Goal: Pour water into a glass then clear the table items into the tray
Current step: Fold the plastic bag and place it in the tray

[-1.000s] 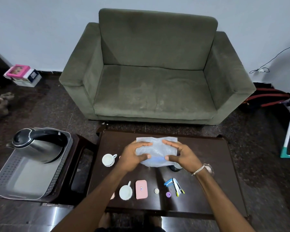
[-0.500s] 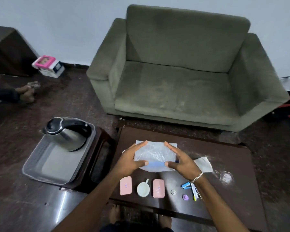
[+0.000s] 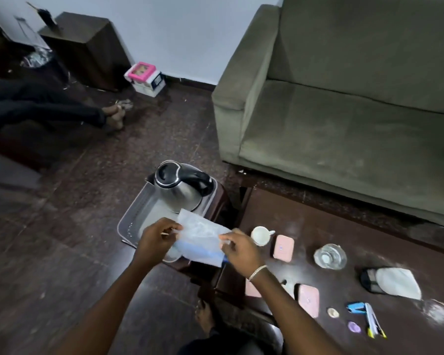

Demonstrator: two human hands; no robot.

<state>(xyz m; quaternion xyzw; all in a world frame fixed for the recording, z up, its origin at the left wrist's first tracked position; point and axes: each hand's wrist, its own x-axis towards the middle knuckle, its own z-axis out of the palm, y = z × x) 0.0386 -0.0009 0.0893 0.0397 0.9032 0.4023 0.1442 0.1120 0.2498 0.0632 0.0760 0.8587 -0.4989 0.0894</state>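
My left hand (image 3: 157,237) and my right hand (image 3: 240,249) both grip a clear plastic pouch (image 3: 201,242) with a blue strip along its lower edge. I hold it above the near right corner of the grey tray (image 3: 133,219), which sits on a low stool left of the table. A steel kettle (image 3: 177,189) with a black lid stands at the tray's far end. On the dark table (image 3: 318,226) sit a glass (image 3: 330,256), a white cup (image 3: 260,235) and pink cases (image 3: 283,247).
Further right on the table lie a black item under a white cloth (image 3: 395,279), a blue stapler (image 3: 355,308), pens (image 3: 373,324) and small round pieces. A green sofa (image 3: 344,111) stands behind. Another person's legs (image 3: 62,112) stretch across the floor at left.
Both hands carried the pouch leftward off the table to above the tray. My head turned left, so the table now lies at lower right.
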